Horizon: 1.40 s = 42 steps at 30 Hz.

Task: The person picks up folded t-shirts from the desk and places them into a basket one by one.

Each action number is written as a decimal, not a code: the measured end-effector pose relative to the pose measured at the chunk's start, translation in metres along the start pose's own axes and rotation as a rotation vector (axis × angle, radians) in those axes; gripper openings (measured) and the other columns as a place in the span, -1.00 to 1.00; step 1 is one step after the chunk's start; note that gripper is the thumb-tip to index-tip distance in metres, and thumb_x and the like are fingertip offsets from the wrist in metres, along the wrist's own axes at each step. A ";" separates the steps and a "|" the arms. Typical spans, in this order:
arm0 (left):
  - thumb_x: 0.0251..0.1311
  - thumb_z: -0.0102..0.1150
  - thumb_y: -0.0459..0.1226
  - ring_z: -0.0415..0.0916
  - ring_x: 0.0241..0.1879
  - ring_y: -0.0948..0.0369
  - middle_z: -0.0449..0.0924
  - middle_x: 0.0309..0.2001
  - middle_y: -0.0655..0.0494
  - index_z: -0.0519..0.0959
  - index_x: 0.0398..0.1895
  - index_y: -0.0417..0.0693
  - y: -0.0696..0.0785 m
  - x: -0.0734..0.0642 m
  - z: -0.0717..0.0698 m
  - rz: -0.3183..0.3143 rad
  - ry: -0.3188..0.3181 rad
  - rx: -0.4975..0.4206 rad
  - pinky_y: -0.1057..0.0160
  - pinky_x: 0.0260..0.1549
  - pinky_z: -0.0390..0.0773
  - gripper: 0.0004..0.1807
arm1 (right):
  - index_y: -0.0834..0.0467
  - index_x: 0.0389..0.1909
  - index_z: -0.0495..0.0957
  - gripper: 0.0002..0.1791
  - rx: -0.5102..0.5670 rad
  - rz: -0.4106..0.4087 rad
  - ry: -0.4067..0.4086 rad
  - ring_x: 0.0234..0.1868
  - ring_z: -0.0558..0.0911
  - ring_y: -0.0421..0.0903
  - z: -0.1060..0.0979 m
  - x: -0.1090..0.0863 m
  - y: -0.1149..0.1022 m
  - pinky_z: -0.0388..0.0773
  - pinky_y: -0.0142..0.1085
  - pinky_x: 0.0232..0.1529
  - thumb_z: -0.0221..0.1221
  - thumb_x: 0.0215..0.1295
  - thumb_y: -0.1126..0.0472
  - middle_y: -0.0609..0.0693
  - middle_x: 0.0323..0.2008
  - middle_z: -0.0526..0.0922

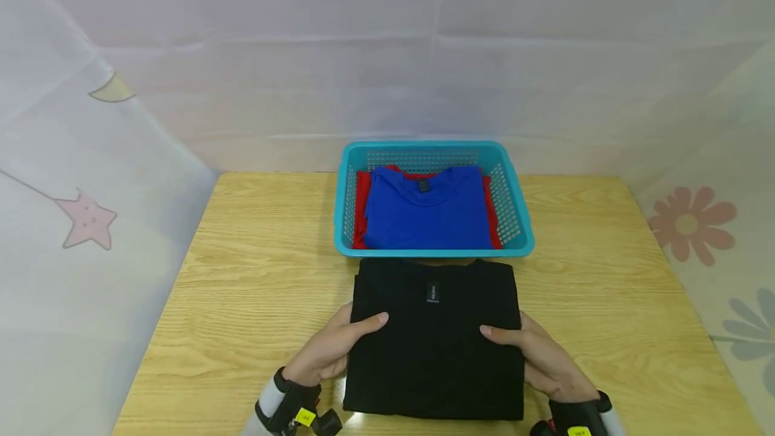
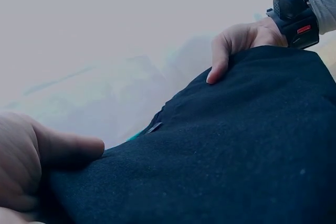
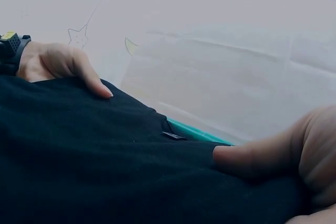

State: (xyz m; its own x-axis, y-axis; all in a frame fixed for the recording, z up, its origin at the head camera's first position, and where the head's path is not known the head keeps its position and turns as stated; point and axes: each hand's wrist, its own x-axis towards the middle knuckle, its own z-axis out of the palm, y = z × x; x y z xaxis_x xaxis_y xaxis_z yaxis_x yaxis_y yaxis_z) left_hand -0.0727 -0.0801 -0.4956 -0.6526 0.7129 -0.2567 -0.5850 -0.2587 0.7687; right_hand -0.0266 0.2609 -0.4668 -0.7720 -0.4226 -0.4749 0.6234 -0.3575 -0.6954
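A folded black T-shirt (image 1: pixel 437 355) with a small neck label is held level in front of the basket, its collar toward the far side. My left hand (image 1: pixel 336 345) grips its left edge, thumb on top and the other fingers underneath, mostly hidden. On the opposite edge my right hand (image 1: pixel 545 355) holds it the same way. Both thumbs press on the cloth in the left wrist view, where the shirt (image 2: pixel 210 150) slopes between the hands. Just beyond it, a blue folded T-shirt (image 1: pixel 430 217) lies over a red one (image 1: pixel 361 204) inside the turquoise basket (image 1: pixel 434 253).
The basket stands at the back middle of a wooden table (image 1: pixel 254 274), close to a pale cloth backdrop (image 1: pixel 272 86). Printed cloth also hangs along the left and right table edges. Bare wood shows on both sides of the basket.
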 end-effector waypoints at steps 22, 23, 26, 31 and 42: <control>0.50 -0.06 -0.24 0.53 0.08 -0.11 0.45 0.20 -0.26 0.17 0.39 -0.23 0.033 -0.003 0.006 0.088 -0.021 0.055 -0.05 -0.02 0.56 -0.51 | 0.14 0.45 -0.23 -0.28 -0.138 -0.015 -0.012 0.20 0.49 0.20 0.010 -0.007 -0.030 0.38 0.19 0.15 0.01 0.48 0.33 0.13 0.25 0.44; 0.50 -0.07 -0.25 0.53 0.08 -0.10 0.45 0.20 -0.25 0.17 0.38 -0.23 0.034 -0.002 0.006 0.089 -0.020 0.056 -0.05 -0.02 0.56 -0.51 | 0.15 0.45 -0.23 -0.28 -0.151 -0.020 -0.019 0.19 0.49 0.21 0.010 -0.006 -0.031 0.38 0.19 0.14 0.00 0.49 0.33 0.14 0.24 0.44; 0.51 -0.09 -0.25 0.52 0.10 -0.11 0.44 0.22 -0.25 0.16 0.39 -0.25 0.037 -0.002 0.006 0.096 -0.024 0.048 -0.07 0.00 0.55 -0.51 | 0.14 0.45 -0.19 -0.30 -0.196 -0.034 -0.009 0.17 0.51 0.20 0.010 -0.005 -0.035 0.42 0.18 0.12 0.01 0.49 0.31 0.15 0.23 0.45; 0.51 -0.09 -0.22 0.50 0.11 -0.08 0.44 0.22 -0.22 0.17 0.38 -0.26 0.042 -0.001 0.004 0.107 -0.005 0.062 -0.04 0.01 0.55 -0.51 | 0.15 0.42 -0.03 -0.37 -0.261 -0.052 0.026 0.13 0.54 0.21 0.012 -0.001 -0.038 0.47 0.16 0.08 0.06 0.48 0.25 0.17 0.20 0.49; 0.50 -0.07 -0.11 0.66 -0.46 0.21 0.56 0.08 -0.22 0.27 0.31 -0.25 0.054 0.006 -0.009 0.127 0.057 0.195 0.36 -0.55 0.60 -0.51 | 0.23 0.36 0.19 -0.47 -0.354 -0.131 0.066 0.06 0.59 0.24 0.007 0.012 -0.047 0.52 0.16 -0.02 0.08 0.48 0.17 0.20 0.14 0.56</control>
State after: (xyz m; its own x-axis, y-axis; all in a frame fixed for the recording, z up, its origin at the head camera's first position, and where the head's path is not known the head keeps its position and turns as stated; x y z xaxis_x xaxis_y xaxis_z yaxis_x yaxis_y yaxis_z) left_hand -0.1124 -0.0961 -0.4605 -0.7446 0.6431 -0.1789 -0.3956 -0.2094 0.8942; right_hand -0.0641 0.2667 -0.4361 -0.8558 -0.3341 -0.3951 0.4462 -0.0901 -0.8904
